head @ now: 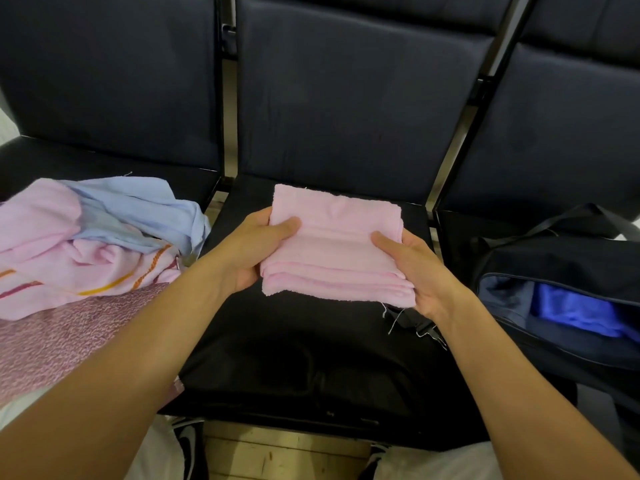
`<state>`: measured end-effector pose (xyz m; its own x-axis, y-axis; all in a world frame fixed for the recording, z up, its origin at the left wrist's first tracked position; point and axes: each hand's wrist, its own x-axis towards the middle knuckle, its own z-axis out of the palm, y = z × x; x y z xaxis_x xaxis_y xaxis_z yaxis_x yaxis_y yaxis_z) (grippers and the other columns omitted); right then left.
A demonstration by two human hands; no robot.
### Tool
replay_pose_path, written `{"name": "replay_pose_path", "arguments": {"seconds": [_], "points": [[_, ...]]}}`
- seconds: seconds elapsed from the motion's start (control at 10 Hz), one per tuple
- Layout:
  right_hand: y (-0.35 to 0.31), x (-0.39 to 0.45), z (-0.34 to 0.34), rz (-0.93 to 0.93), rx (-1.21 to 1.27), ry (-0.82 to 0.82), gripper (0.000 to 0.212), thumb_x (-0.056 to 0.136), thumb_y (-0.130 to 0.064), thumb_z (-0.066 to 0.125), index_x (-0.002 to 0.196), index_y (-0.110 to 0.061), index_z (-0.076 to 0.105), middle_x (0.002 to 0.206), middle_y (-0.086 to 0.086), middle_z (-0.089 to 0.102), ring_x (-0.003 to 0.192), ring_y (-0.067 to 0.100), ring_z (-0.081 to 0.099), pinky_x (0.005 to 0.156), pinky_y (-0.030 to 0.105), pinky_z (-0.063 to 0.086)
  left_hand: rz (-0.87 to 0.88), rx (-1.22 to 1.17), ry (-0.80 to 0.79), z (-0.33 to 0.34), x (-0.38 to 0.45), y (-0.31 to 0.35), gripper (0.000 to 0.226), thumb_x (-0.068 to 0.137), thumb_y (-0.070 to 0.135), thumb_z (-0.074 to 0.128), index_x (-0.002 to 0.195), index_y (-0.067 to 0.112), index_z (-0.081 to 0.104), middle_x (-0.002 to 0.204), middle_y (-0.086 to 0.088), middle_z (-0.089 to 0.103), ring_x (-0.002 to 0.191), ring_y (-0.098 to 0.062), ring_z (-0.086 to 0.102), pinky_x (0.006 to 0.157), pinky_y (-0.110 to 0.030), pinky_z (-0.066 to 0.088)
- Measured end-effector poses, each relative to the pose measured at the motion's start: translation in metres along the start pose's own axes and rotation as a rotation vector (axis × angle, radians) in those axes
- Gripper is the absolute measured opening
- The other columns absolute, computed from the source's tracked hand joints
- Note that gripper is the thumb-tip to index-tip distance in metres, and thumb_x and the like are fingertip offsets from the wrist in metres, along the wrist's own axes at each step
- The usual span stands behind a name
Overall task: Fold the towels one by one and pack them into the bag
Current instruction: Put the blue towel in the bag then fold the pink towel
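3 dark padded seats (346, 98) stand in a row ahead of me, their backs filling the far half of the view, and I can read no brand, label or writing on anything here. On the right seat sits 1 dark bag (561, 258), its mouth open toward me, with 1 bright blue towel (575, 311) showing inside. On the left seat lies a loose heap of unfolded towels (86, 244): I count 1 light blue, pink cloth with orange stripes, and 1 speckled pink piece nearest me, though I cannot tell exactly how many are in it. Over the middle seat I hold 1 folded pink towel (332, 244), several layers thick, with loose threads hanging from its near right corner. My left hand (256, 247) pinches its left edge, thumb on top, and my right hand (415, 268) grips its right edge likewise.
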<state>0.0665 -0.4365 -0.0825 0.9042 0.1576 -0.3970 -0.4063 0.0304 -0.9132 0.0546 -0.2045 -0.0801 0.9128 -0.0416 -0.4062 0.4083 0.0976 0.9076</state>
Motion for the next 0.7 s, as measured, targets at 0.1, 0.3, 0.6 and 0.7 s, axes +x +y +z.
{"name": "replay_pose_path", "arguments": {"seconds": [0.1,0.3,0.6,0.7], "points": [[0.000,0.000,-0.001,0.003,-0.003,0.014,0.018,0.099,-0.025,0.059,0.116,-0.024,0.065,0.103,0.003,0.076,0.088,0.020,0.075,0.063,0.031,0.060,-0.023,-0.035,-0.013,0.001,0.001,0.001,0.026,0.096,0.024,0.059,0.121,0.026,0.059,0.111,-0.003,0.070,0.098,-0.024,0.069,0.076,-0.039,0.059],[-0.001,-0.002,-0.003,-0.025,-0.051,0.097,0.015,0.100,-0.026,0.058,0.112,-0.029,0.065,0.107,0.001,0.074,0.096,0.022,0.073,0.081,0.041,0.062,0.031,-0.015,-0.062,0.008,0.001,0.000,0.038,0.096,0.014,0.057,0.130,0.029,0.054,0.119,0.000,0.066,0.104,-0.023,0.066,0.082,-0.041,0.058],[-0.004,-0.011,-0.019,-0.047,0.092,0.007,0.022,0.101,-0.007,0.051,0.117,-0.013,0.064,0.095,0.005,0.073,0.077,0.015,0.073,0.063,0.027,0.061,-0.007,-0.239,-0.140,0.015,-0.001,0.005,0.030,0.094,-0.001,0.052,0.112,0.017,0.068,0.107,-0.008,0.073,0.089,-0.019,0.071,0.078,-0.031,0.058],[-0.006,-0.010,-0.023,-0.036,0.231,0.040,0.033,0.104,0.004,0.031,0.114,-0.009,0.060,0.081,0.005,0.063,0.059,0.004,0.066,0.057,0.018,0.056,-0.081,-0.461,-0.083,0.019,0.003,0.005,0.023,0.093,0.003,0.053,0.110,0.008,0.069,0.104,-0.011,0.073,0.088,-0.018,0.072,0.078,-0.030,0.059]]}}
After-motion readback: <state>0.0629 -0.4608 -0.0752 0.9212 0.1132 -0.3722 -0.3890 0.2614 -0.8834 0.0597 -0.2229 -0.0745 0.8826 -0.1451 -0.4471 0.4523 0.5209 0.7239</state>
